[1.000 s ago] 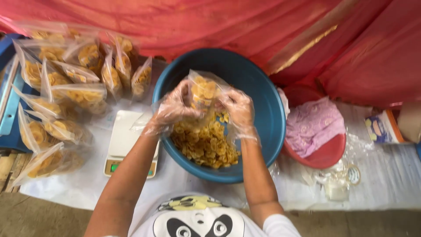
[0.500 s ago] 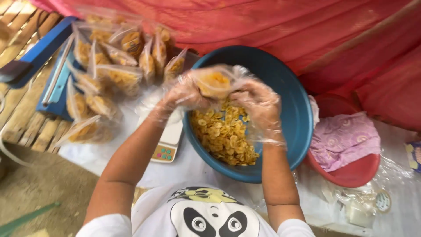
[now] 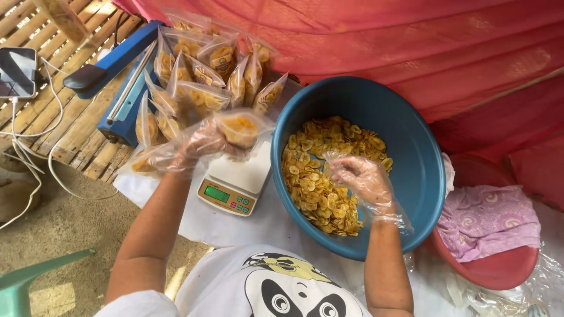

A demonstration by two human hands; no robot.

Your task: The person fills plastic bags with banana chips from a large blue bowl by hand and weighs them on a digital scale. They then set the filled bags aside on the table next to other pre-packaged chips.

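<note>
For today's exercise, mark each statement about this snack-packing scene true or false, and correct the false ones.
1. The left hand holds a clear bag of chips above the white scale. True.
2. The right hand rests on the pink cloth. False: it is over the chips in the blue basin.
3. Both hands wear clear plastic gloves. True.
4. The blue basin is empty. False: it holds a heap of yellow chips.
5. Filled bags are piled behind the scale, beside a blue sealer. True.
</note>
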